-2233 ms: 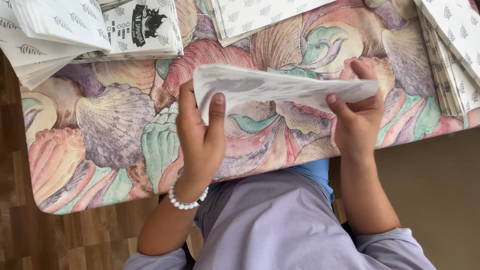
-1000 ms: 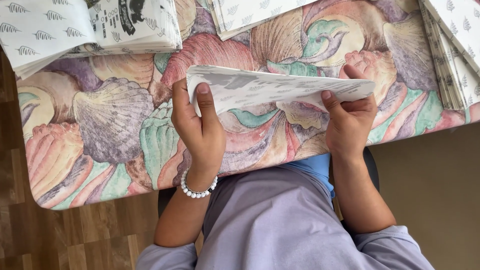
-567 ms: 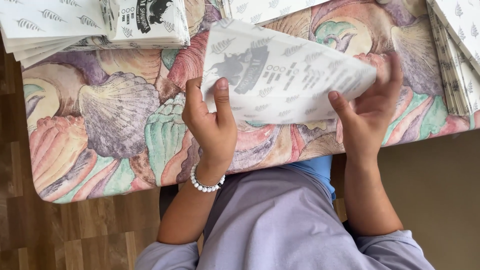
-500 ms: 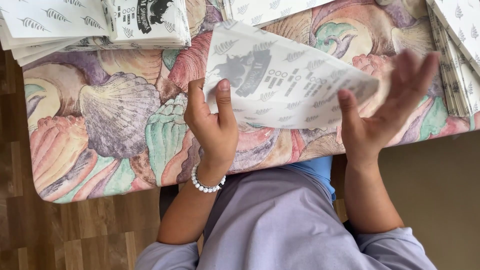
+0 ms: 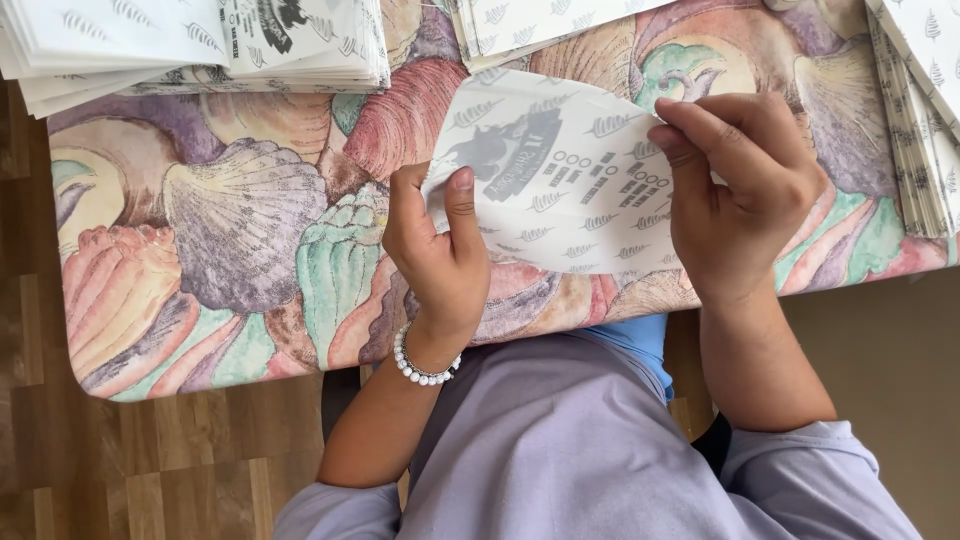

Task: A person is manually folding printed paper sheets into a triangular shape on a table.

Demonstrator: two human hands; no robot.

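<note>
I hold a white paper sheet (image 5: 560, 190) printed with small grey leaves and a dark emblem, lifted off the table and curved. My left hand (image 5: 438, 255), with a pearl bracelet on its wrist, pinches the sheet's left edge with the thumb on top. My right hand (image 5: 735, 190) grips the sheet's right side, fingers curled over its top edge. Under both hands lies the table (image 5: 200, 260) covered in a cloth with large coloured seashells.
A stack of the same printed papers (image 5: 200, 40) lies at the table's far left. More sheets (image 5: 530, 20) lie at the far middle, and another pile (image 5: 920, 110) runs along the right edge. Wooden floor (image 5: 150, 460) shows at lower left.
The folded paper has been opened into a flat printed sheet and lifted. My right hand let go, spread its fingers, then came back and gripped the sheet's right side.
</note>
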